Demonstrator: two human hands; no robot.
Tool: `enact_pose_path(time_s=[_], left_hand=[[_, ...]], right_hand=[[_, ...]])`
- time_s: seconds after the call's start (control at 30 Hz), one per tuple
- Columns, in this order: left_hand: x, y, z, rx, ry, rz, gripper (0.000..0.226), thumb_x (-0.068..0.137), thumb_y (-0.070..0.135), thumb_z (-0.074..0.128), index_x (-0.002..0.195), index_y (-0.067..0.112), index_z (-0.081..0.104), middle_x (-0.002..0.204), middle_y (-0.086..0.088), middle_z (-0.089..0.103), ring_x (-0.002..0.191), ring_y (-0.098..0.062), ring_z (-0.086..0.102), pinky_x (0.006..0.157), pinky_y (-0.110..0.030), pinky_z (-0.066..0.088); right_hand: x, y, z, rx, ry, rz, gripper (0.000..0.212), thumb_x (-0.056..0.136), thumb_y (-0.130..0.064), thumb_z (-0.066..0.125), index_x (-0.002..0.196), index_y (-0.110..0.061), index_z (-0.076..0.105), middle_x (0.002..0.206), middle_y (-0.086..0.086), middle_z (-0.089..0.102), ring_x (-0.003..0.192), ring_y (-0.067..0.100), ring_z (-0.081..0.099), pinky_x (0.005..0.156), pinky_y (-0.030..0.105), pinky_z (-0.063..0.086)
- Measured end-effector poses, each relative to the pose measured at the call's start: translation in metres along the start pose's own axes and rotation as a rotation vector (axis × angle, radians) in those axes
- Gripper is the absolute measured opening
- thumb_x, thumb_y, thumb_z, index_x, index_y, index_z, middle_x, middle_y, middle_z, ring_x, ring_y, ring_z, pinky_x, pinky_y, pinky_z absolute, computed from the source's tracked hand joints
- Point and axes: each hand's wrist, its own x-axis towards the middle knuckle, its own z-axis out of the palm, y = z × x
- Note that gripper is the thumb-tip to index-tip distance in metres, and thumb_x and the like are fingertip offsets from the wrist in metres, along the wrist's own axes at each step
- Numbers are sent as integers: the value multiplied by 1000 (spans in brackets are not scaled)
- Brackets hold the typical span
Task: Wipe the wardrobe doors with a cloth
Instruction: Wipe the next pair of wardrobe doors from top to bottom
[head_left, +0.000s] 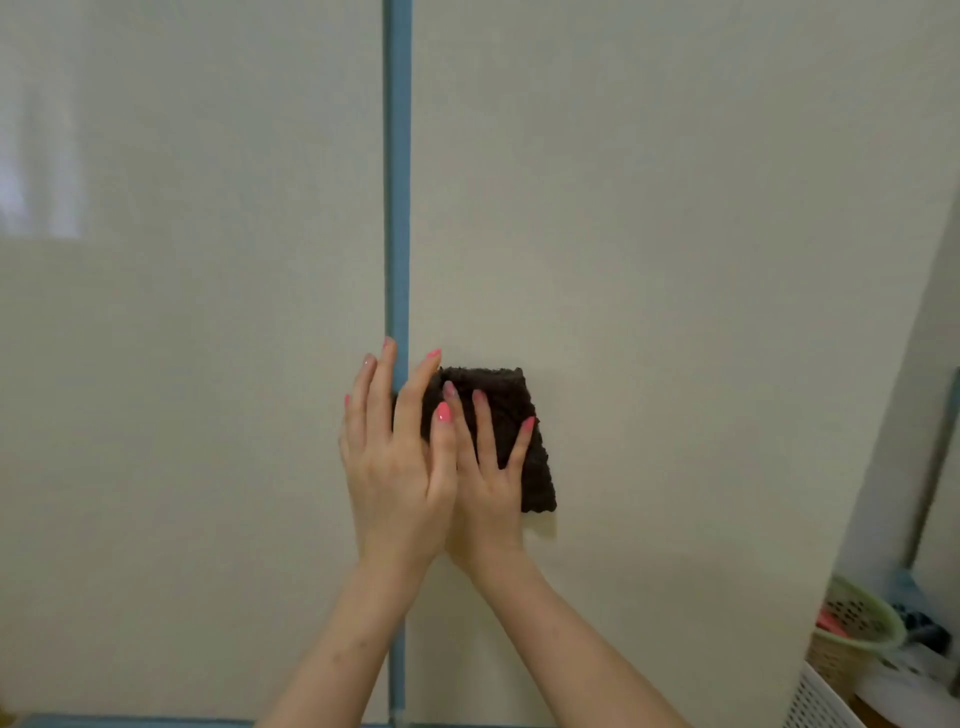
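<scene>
A dark brown, rough-textured square cloth lies pressed flat against the pale cream wardrobe door, under the right hand. That hand is spread open, palm on the cloth, fingers fanned upward with pink-painted nails. The left hand is also open and flat, overlapping the right hand's inner edge; its thumb rests over the cloth's left part and its fingers reach up across the blue vertical strip between the two door panels. Neither hand is clenched. Far to the right of the hands, past the door's edge, sits a green perforated plastic basket.
</scene>
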Motion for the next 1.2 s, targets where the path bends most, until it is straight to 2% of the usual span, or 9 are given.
enact_pose_path(time_s=[0.1, 0.2, 0.3, 0.5, 0.6, 0.8, 0.93, 1.03, 1.2], left_hand=[[-11, -2, 13, 26, 3, 42, 43, 94, 27, 36, 135, 22, 45, 151, -5, 31, 142, -20, 21, 113, -50, 25], [-18, -4, 19, 38, 23, 65, 43, 94, 24, 38, 136, 19, 45, 151, -7, 31, 142, -23, 21, 115, -45, 21], [-18, -7, 18, 47, 50, 74, 42, 95, 23, 38, 136, 17, 44, 151, -10, 31, 141, -25, 22, 116, -37, 16], [-19, -8, 10, 58, 47, 79, 42, 95, 23, 36, 137, 18, 42, 151, -11, 30, 142, -24, 21, 117, -39, 17], [-22, -7, 11, 50, 23, 78, 42, 95, 24, 37, 137, 20, 42, 152, -8, 30, 142, -23, 20, 116, -44, 19], [-36, -19, 10, 90, -20, 101, 42, 96, 26, 35, 137, 21, 41, 152, -7, 29, 143, -22, 20, 116, -31, 13], [-44, -27, 1, 114, -52, 77, 43, 96, 27, 34, 138, 19, 41, 152, -8, 30, 142, -23, 21, 116, -29, 13], [-46, -29, -9, 128, -61, 87, 43, 96, 27, 34, 138, 18, 41, 151, -9, 31, 142, -23, 21, 116, -30, 14], [-44, -26, -16, 88, -29, 66, 43, 96, 26, 34, 138, 19, 40, 152, -7, 30, 143, -21, 20, 117, -28, 13]], right_hand=[[-37, 29, -3, -11, -17, -79, 73, 92, -41, 55, 152, -26, 15, 152, 6, 33, 142, 27, 25, 109, 67, 18], [-56, 78, -14, -66, -69, -58, 46, 96, -37, 50, 140, -34, 38, 152, 10, 32, 145, 28, 18, 108, 68, 16], [-67, 146, -32, -136, -82, 151, 38, 101, -37, 34, 137, -30, 41, 151, 17, 27, 147, 29, 6, 107, 70, 13], [-75, 239, -60, -103, -24, 582, 48, 102, -40, 22, 146, -23, 31, 152, 27, 21, 142, 43, 13, 108, 70, 8], [-75, 237, -60, -57, 37, 727, 49, 102, -39, 21, 148, -22, 28, 154, 26, 16, 143, 42, 9, 111, 65, 4], [-143, 205, -45, 46, 38, 945, 49, 102, -43, 18, 149, -28, 19, 155, 26, 9, 144, 41, 6, 111, 65, 3], [-163, 153, -27, 111, 59, 1113, 51, 103, -39, 19, 150, -19, 22, 153, 31, 8, 142, 46, 5, 109, 65, 3], [-142, 103, -17, 167, 7, 1024, 52, 103, -41, 19, 149, -18, 26, 154, 29, 10, 142, 45, 2, 108, 65, 2], [-94, 25, -1, 134, -64, 603, 45, 102, -38, 25, 146, -29, 27, 154, 20, 16, 145, 33, -5, 109, 68, 2]])
